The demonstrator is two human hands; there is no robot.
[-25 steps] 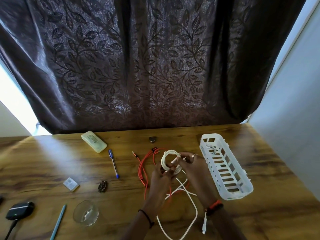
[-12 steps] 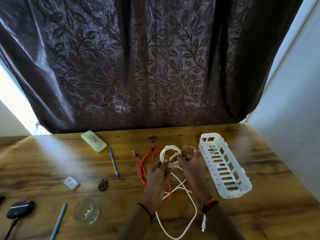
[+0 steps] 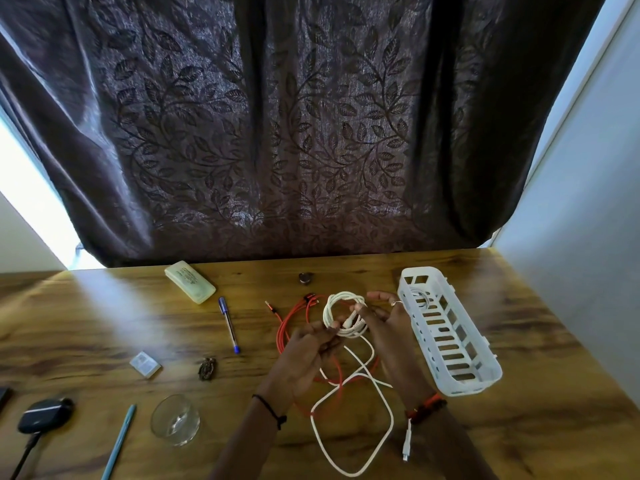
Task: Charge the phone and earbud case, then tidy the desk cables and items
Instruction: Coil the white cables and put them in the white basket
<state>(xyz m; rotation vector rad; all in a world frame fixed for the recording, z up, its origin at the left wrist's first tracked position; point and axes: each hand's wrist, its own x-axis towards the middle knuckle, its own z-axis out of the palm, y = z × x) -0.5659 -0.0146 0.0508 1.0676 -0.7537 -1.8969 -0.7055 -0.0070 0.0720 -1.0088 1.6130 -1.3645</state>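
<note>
Above the middle of the wooden desk (image 3: pixel 519 427) my left hand (image 3: pixel 304 355) pinches the lower edge of a coiled white cable (image 3: pixel 341 311). My right hand (image 3: pixel 384 323) holds the same coil from the right, thumb on its plug end. The cable's loose tail loops down to a connector near my right wrist. A red cable (image 3: pixel 287 323) lies on the desk under the coil. A black earbud case (image 3: pixel 45 414) with a dark cable plugged in sits at the far left.
A white slotted basket (image 3: pixel 450 341) stands right of my hands with another white coil inside. Left of them lie a blue pen (image 3: pixel 229 325), a pale green case (image 3: pixel 189 281), a small white box (image 3: pixel 145 364), a dark clip (image 3: pixel 207 368), a glass (image 3: pixel 175 420), and a teal pen (image 3: pixel 119 441).
Both hands lifted the coil slightly and moved it away from me. My right fingers have spread more around the coil.
</note>
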